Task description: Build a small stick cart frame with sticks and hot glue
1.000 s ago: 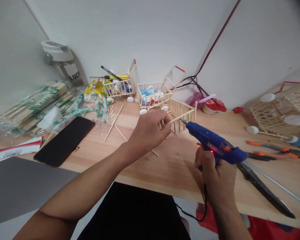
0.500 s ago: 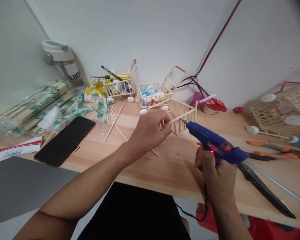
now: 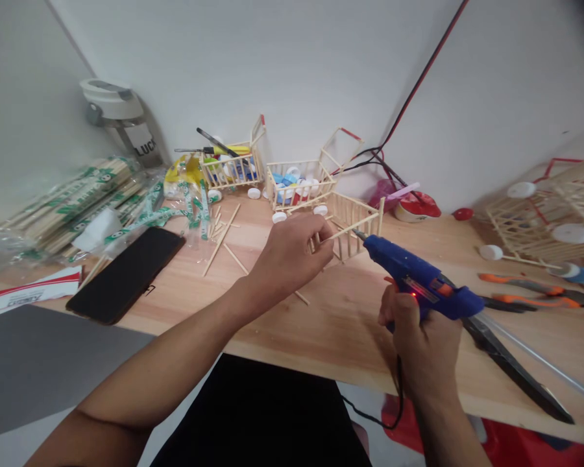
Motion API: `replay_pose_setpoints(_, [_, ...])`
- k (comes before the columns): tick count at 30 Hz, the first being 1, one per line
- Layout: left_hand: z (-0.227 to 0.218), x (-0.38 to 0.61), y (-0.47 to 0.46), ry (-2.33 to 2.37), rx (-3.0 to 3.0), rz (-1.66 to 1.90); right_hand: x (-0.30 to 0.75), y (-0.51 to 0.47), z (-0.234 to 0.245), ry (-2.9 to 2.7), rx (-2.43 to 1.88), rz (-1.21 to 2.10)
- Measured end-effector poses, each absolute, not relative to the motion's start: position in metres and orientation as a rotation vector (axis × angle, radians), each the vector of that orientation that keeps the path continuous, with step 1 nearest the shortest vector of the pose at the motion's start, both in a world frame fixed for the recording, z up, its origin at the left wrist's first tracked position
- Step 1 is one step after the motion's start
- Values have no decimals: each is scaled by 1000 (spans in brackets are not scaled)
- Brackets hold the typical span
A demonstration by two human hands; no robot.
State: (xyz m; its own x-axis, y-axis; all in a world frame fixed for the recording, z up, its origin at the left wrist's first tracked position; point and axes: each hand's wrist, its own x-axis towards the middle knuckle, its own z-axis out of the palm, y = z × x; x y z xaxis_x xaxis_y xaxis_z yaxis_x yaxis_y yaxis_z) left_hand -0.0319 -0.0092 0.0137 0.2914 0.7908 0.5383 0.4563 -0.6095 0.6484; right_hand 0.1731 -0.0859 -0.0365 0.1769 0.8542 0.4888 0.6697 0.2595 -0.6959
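My left hand (image 3: 292, 253) pinches a thin wooden stick (image 3: 348, 227) against the side of an unfinished stick-built cart frame (image 3: 355, 224), which rests on the wooden tabletop (image 3: 331, 324). My right hand (image 3: 418, 340) grips a blue hot glue gun (image 3: 418, 280) by its handle. The gun's metal nozzle (image 3: 358, 234) points left and sits just above the stick, close to the frame. A black cord trails down from the gun's handle.
Two small stick carts holding bottle caps (image 3: 231, 167) stand at the back, with loose sticks in front. A phone (image 3: 126, 275) and bagged sticks (image 3: 73, 204) lie left. Large scissors (image 3: 511, 366), orange-handled pliers (image 3: 530, 298) and a larger stick cart (image 3: 547, 220) lie right.
The glue gun has shifted slightly right, with its nozzle staying near the stick. My left hand and the frame look unchanged.
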Motion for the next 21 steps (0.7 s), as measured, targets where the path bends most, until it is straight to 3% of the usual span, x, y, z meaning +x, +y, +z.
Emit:
replay_pose_setpoints(4, [14, -32, -9, 1127, 2198, 1237, 174, -87, -38, -1550, -1444, 299])
replay_pose_setpoints(10, [15, -33, -10, 1153, 2204, 1251, 167, -90, -32, -1216, -1187, 656])
replay_pose_setpoints(17, [22, -35, -11, 1155, 2057, 1277, 173, -88, -25, -964, -1041, 765])
replay_pose_setpoints(21, [26, -37, -10, 1100, 1912, 1284, 189, -85, -22, -772, -941, 1036])
